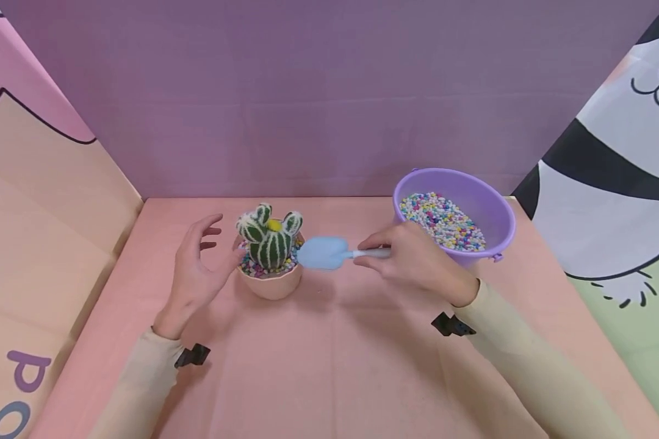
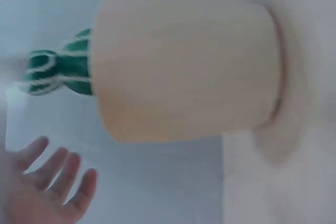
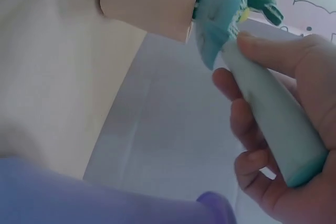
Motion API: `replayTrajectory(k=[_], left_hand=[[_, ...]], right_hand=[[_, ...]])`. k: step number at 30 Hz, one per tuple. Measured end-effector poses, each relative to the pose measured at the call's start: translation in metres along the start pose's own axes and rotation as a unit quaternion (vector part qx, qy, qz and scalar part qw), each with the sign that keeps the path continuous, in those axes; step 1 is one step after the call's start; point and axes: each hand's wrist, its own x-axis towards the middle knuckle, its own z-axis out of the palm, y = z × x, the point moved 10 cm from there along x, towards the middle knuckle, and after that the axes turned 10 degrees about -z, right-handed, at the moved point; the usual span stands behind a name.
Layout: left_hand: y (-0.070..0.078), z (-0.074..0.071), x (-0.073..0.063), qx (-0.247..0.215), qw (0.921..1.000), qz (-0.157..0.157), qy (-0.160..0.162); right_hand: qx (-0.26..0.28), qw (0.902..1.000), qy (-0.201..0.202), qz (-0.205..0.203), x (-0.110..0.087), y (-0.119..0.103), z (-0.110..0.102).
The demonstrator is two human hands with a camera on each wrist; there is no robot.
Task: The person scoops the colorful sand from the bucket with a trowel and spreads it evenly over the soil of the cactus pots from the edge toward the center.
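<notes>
A plush-looking green cactus [image 1: 271, 249] with white stripes and a yellow top stands in a cream pot [image 1: 273, 286], with colourful beads [image 1: 255, 268] around its base. My left hand [image 1: 198, 262] is at the pot's left side, fingers spread and thumb near the rim; whether it touches cannot be told. In my right hand [image 1: 417, 259] I grip the pale handle [image 3: 275, 121] of a small toy shovel [image 1: 324, 253]. Its light blue blade reaches the pot's right rim, and in the right wrist view it overlaps the cactus. Any load on the blade is hard to make out.
A purple bucket [image 1: 491, 213] partly filled with multicoloured beads [image 1: 439, 222] stands at the back right, just behind my right hand. The pink tabletop [image 1: 329, 366] meets a purple back wall [image 1: 329, 103], with printed panels on both sides.
</notes>
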Motion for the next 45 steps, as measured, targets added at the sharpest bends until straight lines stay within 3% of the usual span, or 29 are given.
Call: replayTrajectory(k=[4, 9, 13, 20, 24, 37, 45], left_hand=[[0.024, -0.016, -0.003, -0.056, 0.9945, 0.047, 0.075], [0.049, -0.02, -0.008, -0.083, 0.9877, 0.089, 0.098], [0.063, -0.017, -0.01, -0.094, 0.985, 0.11, 0.094], [0.088, -0.01, -0.011, -0.091, 0.9811, 0.149, 0.084], [0.099, -0.003, -0.01, -0.081, 0.9813, 0.161, 0.066], [0.11, 0.016, -0.009, -0.074, 0.982, 0.172, 0.025], [0.121, 0.024, -0.014, -0.094, 0.9769, 0.191, 0.016]], right_hand=[[-0.006, 0.9989, 0.045, -0.011, -0.006, 0.002, -0.015], [-0.005, 0.9945, 0.101, -0.025, -0.015, 0.006, -0.033], [0.014, 0.9929, 0.118, -0.001, -0.023, 0.014, -0.044], [0.009, 0.9848, 0.172, -0.023, -0.031, 0.018, -0.069], [0.011, 0.9852, 0.171, -0.001, -0.035, 0.023, -0.078], [-0.005, 0.9845, 0.172, 0.032, -0.045, 0.037, -0.088], [-0.007, 0.9801, 0.19, 0.058, -0.053, 0.042, -0.096]])
